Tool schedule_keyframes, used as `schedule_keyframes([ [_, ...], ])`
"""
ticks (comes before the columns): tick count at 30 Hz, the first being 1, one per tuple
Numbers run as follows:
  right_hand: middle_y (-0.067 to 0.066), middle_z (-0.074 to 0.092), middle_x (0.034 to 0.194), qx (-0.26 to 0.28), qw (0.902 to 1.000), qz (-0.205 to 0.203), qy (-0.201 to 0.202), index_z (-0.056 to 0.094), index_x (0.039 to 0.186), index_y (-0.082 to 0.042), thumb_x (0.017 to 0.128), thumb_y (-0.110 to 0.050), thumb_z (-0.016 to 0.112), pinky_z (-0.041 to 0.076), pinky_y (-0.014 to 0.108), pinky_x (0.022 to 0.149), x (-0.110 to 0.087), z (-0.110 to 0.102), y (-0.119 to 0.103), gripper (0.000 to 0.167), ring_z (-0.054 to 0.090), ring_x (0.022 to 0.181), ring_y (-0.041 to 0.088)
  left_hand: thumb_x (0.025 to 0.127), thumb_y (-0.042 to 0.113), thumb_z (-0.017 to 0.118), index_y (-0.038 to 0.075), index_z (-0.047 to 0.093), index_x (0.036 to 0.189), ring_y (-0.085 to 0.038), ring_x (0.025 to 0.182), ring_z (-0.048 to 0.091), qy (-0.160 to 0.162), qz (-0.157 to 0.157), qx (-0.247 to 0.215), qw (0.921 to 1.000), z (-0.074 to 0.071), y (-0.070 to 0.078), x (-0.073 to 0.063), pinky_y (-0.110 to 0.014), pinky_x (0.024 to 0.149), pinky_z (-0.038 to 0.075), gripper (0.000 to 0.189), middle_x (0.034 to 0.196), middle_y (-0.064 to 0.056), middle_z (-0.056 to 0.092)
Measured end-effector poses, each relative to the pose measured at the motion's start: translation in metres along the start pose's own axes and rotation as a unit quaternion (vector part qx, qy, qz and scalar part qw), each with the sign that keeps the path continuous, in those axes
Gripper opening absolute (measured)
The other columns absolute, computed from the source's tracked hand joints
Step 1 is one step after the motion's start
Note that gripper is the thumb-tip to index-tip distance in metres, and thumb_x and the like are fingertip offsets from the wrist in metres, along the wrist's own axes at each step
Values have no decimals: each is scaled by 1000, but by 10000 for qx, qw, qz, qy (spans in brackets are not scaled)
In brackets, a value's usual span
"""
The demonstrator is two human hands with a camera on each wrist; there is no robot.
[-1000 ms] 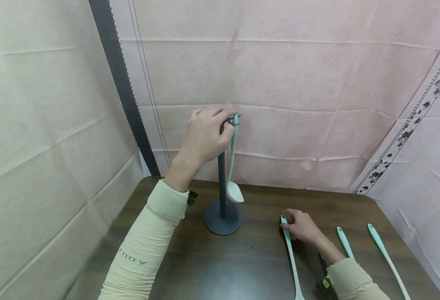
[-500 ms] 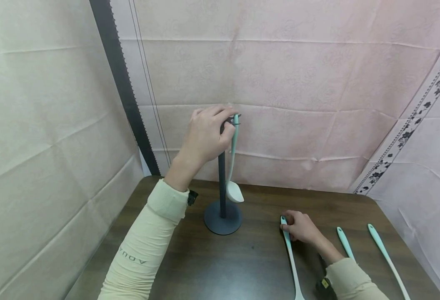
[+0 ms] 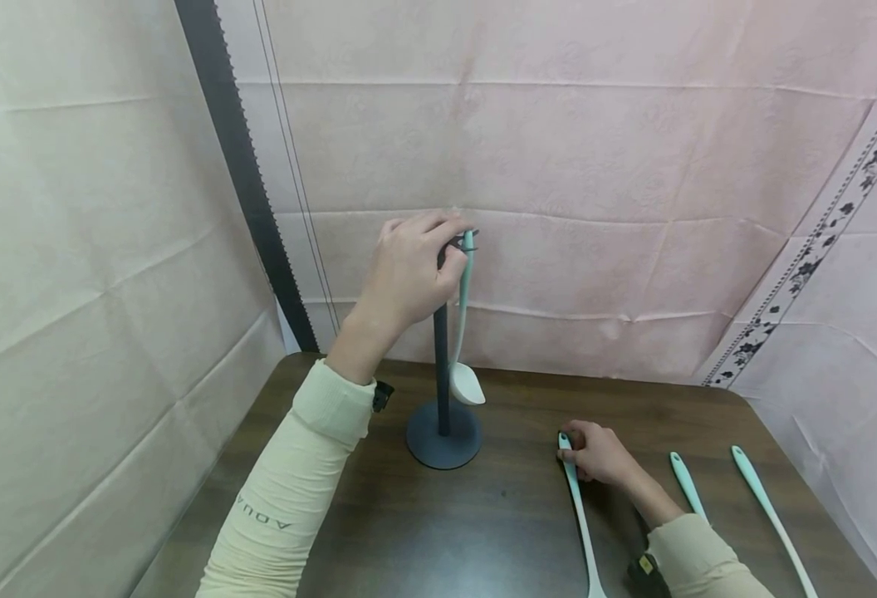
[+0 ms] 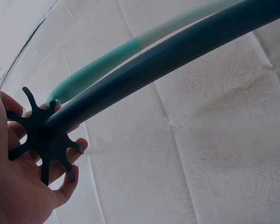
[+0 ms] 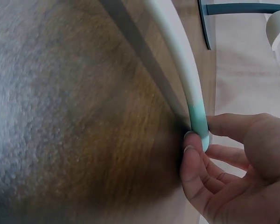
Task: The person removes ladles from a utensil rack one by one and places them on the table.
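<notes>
My left hand (image 3: 414, 270) grips the top of a dark blue utensil stand (image 3: 442, 365) with a round base. In the left wrist view its fingers curl about the stand's ring of hooks (image 4: 42, 133). A ladle (image 3: 467, 385) with a mint green and white handle hangs from a hook on the right side, bowl low beside the pole. On the right, my right hand (image 3: 600, 453) pinches the mint green handle end of a long kitchen utensil (image 3: 583, 523). Its lower end runs out of the head view, so its kind is hidden. The right wrist view shows thumb and fingers around the handle tip (image 5: 199, 121).
Two more mint-handled utensils lie to the right on the dark wooden table (image 3: 498, 531): one partly behind the right sleeve (image 3: 703, 556), a longer one (image 3: 771, 511) near the table's right edge. Pale cloth (image 3: 573, 166) walls off the back and sides.
</notes>
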State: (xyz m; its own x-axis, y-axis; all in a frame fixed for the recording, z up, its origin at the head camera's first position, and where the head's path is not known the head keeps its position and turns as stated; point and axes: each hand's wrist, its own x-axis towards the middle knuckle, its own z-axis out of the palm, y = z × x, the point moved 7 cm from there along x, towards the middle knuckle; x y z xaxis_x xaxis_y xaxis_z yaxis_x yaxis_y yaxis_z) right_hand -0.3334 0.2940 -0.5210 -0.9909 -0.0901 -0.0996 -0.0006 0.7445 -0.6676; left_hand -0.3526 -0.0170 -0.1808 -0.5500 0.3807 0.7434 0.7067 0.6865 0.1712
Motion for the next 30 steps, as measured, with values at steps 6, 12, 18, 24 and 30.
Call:
schedule_keyframes([
  [6,6,64,74,14,10000,63,-73,63,133,2,95,-6,75,56,34,50,1,3,-1,40,64,52,20,99,21,45,22,74,133,-19,133,62,18,-27,12,10000,-1,0,-1,-51,111,41,45,140,2,69],
  [12,6,62,74,-58,9999,43,-72,61,132,0,95,-6,75,55,35,50,0,4,0,40,63,52,20,100,23,46,20,74,135,-22,135,60,-10,-27,-52,10000,-2,0,-2,-52,113,40,45,142,0,68],
  [18,5,61,72,-199,9998,-50,1,60,131,-1,94,-6,75,52,35,49,-3,0,-2,40,61,51,20,104,28,41,22,69,141,-29,142,51,-349,-15,140,9993,0,2,-2,-52,118,37,47,149,-4,61],
  [24,6,61,73,-175,9998,37,-1,61,129,-1,94,-6,76,52,35,49,-2,2,-3,39,61,51,20,107,35,39,22,66,144,-32,143,48,-529,-85,577,9969,-4,2,-3,-51,119,38,48,150,-7,58],
  [30,7,61,73,-186,9994,205,-204,60,132,1,97,-10,74,55,35,51,-1,-1,-8,40,62,54,21,108,47,44,22,65,145,-33,135,57,-641,-210,1054,9921,-7,13,0,-50,114,45,49,144,-7,63],
])
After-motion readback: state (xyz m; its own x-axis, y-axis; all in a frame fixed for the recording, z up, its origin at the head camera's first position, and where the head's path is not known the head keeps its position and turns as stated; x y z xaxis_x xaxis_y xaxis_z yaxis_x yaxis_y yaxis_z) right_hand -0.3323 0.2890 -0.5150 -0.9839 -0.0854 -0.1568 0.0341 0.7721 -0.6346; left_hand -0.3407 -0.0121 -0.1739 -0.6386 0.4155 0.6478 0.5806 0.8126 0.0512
